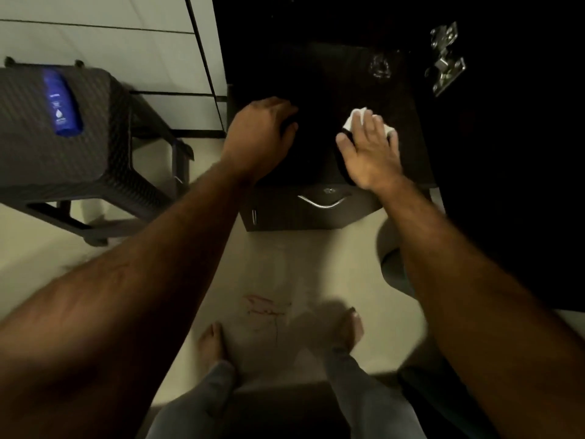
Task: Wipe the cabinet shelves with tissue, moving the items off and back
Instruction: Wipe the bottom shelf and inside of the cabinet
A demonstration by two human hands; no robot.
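pressing flat on a white tissue (354, 119), the right hand (368, 150) has fingers spread on the dark cabinet shelf (408, 128). left hand (261, 134) rests curled near the shelf's left edge, can't tell if it's holding anything.

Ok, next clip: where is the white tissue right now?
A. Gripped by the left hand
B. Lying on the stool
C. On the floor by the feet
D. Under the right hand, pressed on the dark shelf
D: the tissue sits beneath the flat fingers of the right hand on the dark shelf.
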